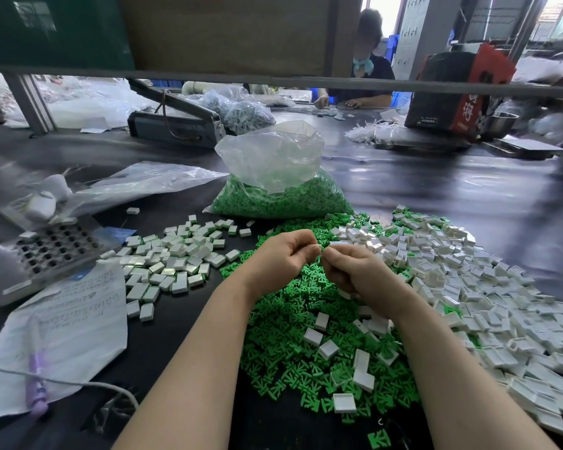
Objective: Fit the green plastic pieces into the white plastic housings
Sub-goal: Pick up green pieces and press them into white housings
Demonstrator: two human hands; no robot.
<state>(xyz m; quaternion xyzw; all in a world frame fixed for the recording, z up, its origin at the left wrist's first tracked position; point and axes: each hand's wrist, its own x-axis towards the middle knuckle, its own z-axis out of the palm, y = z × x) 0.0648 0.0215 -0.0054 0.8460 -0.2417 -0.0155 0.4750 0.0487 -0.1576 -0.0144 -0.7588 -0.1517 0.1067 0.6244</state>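
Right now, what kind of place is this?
Probably a small factory assembly bench: loose heaps of green pieces and white housings cover the table, with a bulk bag of more green pieces behind.

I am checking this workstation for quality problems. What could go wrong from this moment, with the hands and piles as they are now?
1. The loose green pieces and the empty white housings overlap on the table, so parts may get knocked around or mixed.
2. The left hand and right hand meet fingertip to fingertip above the pile; what they pinch is hidden, and a small part could slip and get lost.
3. The finished-looking pile lies close by, so unfinished housings might stray into it.
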